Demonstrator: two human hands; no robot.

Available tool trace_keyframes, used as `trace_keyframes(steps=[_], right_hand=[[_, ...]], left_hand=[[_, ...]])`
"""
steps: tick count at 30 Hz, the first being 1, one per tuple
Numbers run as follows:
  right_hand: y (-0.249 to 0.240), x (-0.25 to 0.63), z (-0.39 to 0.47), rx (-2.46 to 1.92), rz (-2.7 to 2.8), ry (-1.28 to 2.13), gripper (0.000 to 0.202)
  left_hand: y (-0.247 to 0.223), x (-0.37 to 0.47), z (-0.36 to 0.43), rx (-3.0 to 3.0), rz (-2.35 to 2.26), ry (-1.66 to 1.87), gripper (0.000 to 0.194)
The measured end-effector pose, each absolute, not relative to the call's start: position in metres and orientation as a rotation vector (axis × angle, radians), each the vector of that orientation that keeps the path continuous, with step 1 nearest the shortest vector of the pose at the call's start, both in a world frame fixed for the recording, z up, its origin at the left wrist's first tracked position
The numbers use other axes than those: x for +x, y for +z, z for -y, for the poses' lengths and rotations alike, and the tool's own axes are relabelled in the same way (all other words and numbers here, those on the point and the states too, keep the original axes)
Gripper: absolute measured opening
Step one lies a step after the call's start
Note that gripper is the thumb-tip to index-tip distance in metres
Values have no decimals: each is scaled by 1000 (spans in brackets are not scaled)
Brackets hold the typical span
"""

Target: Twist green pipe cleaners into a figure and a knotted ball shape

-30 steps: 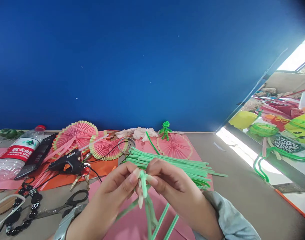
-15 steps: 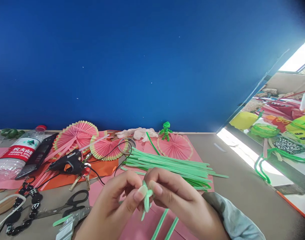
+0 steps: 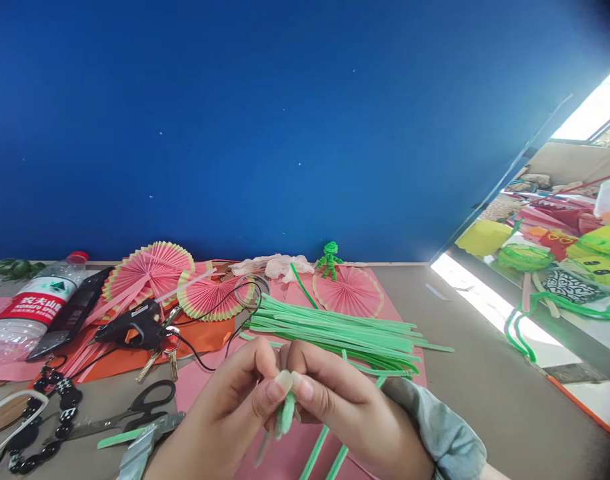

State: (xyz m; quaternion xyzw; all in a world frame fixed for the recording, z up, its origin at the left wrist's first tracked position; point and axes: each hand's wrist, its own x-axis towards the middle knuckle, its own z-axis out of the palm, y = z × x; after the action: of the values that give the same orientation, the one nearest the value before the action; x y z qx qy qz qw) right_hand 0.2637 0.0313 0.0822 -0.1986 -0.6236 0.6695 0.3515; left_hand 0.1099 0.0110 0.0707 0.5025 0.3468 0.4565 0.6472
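My left hand (image 3: 242,407) and my right hand (image 3: 329,400) meet at the lower middle, thumb tips together. Between them they pinch a small bundle of bent green pipe cleaner (image 3: 285,415), its upper part hidden by the thumbs. Long green strands (image 3: 315,453) run down past my right hand over the pink paper (image 3: 272,467). Just behind the hands lies a pile of green pipe cleaners (image 3: 335,333). A small green wrapped figure (image 3: 329,260) stands at the back, near a pink pleated fan (image 3: 349,293).
Left of my hands are scissors (image 3: 147,403), a black glue gun (image 3: 132,327), keys (image 3: 172,360), a black bead string (image 3: 67,413) and a plastic bottle (image 3: 39,300). A blue panel (image 3: 285,133) rises behind. Green and yellow crafts (image 3: 585,260) are at the right.
My thumbs have come together over the green bundle, covering more of it. Right of my hands, the long green strands now show higher up. The view has shifted slightly.
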Motion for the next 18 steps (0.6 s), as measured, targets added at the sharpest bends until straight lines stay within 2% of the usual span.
trace_keyframes(steps=[11, 18], right_hand=[[82, 268, -34, -502, 1602, 1832, 26], [86, 269, -35, -598, 1661, 1744, 28]], left_hand=[[74, 105, -12, 1192, -693, 967, 31], [72, 107, -13, 1155, -672, 987, 33]])
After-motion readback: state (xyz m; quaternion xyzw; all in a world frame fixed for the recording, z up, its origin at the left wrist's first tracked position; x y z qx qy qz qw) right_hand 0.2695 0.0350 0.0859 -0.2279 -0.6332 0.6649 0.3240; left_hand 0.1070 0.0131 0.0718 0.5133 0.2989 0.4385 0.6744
